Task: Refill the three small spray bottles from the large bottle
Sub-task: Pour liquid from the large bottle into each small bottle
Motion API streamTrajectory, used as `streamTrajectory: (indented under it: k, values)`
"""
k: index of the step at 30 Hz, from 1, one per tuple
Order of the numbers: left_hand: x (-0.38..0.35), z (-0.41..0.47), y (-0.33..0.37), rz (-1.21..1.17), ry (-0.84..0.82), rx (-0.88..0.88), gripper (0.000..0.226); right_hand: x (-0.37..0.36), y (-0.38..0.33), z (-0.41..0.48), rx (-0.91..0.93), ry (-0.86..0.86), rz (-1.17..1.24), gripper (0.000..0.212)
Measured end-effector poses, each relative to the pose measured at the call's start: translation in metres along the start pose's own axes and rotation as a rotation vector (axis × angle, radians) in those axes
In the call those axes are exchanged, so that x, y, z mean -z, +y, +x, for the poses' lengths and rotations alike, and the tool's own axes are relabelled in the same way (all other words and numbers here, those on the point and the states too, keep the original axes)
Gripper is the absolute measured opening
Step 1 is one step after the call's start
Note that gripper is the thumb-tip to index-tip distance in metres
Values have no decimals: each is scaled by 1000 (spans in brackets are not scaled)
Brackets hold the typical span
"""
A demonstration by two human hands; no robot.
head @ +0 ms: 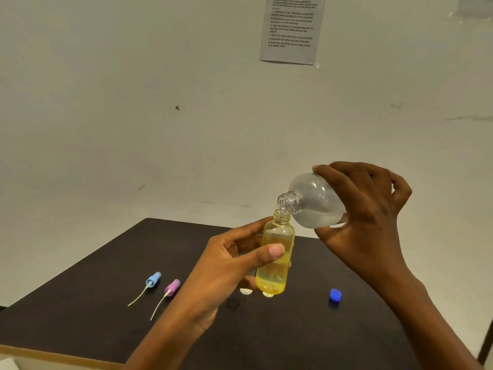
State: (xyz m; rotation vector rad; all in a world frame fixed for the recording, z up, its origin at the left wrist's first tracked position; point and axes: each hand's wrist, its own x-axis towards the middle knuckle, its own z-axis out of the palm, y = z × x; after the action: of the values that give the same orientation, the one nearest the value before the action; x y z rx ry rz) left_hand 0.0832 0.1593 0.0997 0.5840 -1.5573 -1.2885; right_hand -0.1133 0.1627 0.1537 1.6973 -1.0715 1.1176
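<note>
My left hand (234, 260) grips a small yellow bottle (276, 259), upright and uncapped, lifted a little above the dark table (80, 303). My right hand (365, 217) holds the large clear bottle (312, 200) tilted left, its open mouth touching the yellow bottle's neck. Clear liquid lies low in the large bottle. Two other small bottles are not visible behind my left hand; only two pale round bits (246, 291) show below the yellow bottle.
A blue spray head (153, 279) and a pink spray head (172, 287), each with a dip tube, lie on the table at the left. A blue cap (335, 294) sits at the right. A printed sheet (292, 28) hangs on the wall.
</note>
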Motion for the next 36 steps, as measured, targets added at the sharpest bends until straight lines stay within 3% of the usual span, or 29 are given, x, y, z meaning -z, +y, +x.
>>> streamTrajectory:
  k: [36]
  values:
    - [0, -2, -1, -16, -21, 12, 53, -3, -5, -2, -32, 5, 55, 65]
